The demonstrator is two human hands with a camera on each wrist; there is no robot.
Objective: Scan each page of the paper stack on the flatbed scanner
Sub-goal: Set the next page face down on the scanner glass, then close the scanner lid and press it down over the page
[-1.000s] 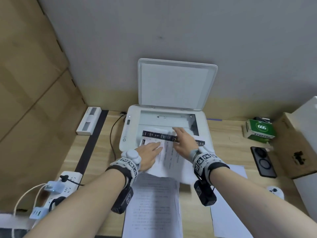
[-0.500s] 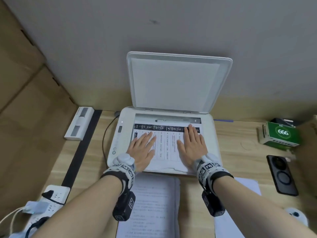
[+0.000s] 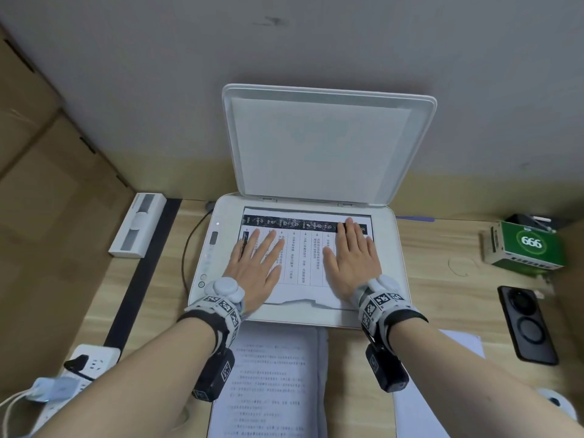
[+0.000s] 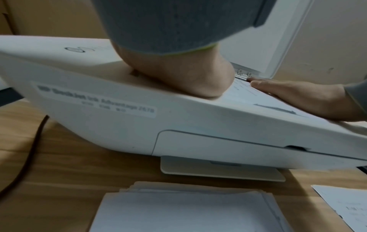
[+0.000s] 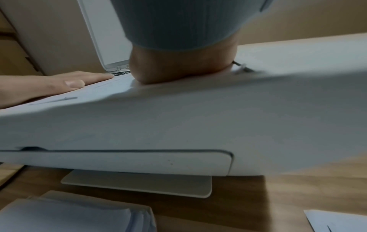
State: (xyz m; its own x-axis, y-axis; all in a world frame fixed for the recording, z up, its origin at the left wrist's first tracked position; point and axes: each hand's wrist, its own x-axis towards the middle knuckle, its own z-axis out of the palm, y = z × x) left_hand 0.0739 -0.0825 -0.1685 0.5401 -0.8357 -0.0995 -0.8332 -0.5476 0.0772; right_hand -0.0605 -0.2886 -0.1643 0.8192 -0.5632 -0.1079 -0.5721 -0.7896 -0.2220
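Paper stack (image 3: pixel 271 384) on table (image 3: pixel 442 298), nearest, awaiting turn. Left hand (image 3: pixel 256 273), right hand (image 3: pixel 352 263): both grips released, flat on page (image 3: pixel 300 257) lying on scanner (image 3: pixel 392 248) glass. Risk: lifting palms drags page askew; torn near edge may snag. Lid (image 3: pixel 325 147) upright behind; closing could shift sheet.

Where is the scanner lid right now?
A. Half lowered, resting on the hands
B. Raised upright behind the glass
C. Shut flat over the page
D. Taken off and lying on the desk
B: the lid stands open behind the glass, while the left hand and right hand lie flat on the page on the scanner.
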